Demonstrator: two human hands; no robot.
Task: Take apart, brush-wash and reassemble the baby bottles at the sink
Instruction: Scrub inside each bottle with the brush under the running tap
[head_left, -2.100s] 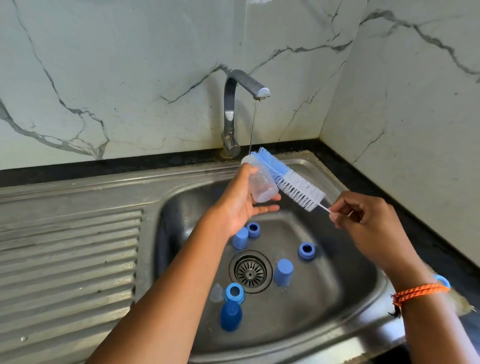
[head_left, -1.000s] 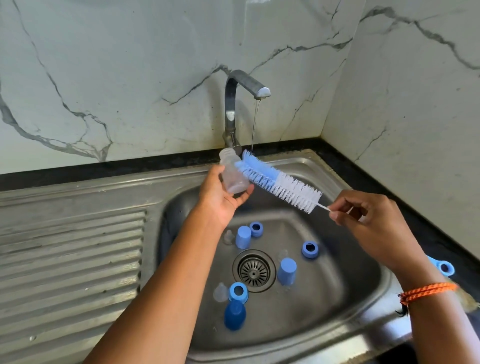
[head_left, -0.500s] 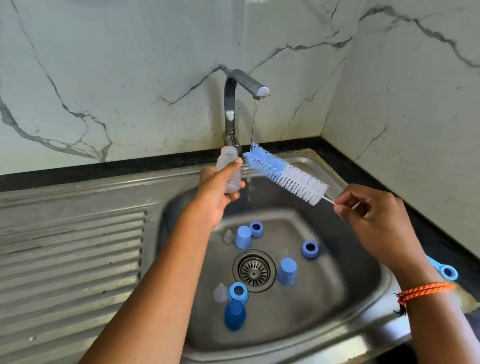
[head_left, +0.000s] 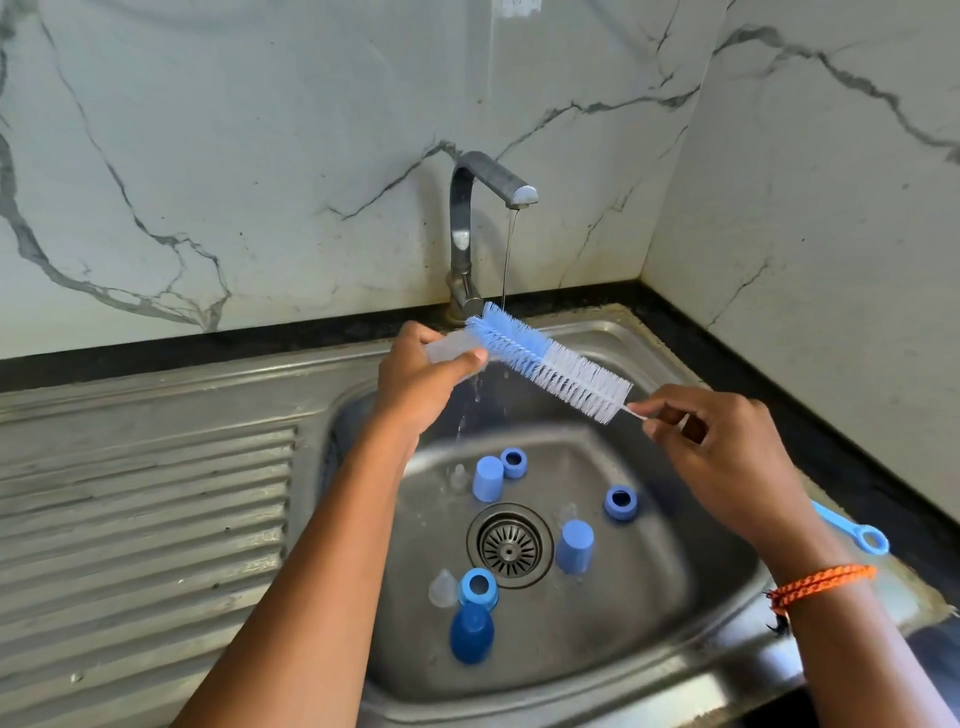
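The left hand gripped a small clear plastic bottle on its side, water spilling from its mouth. Just right of it, the bottle brush, blue bristles at the tip and white behind on a thin wire stem, touched that mouth under the tap's thin stream. The right hand pinched the stem. This looked like the brush-wash step; next the bristles needed pushing straight inside. Below both hands, smooth blue caps and rings lay in the steel sink
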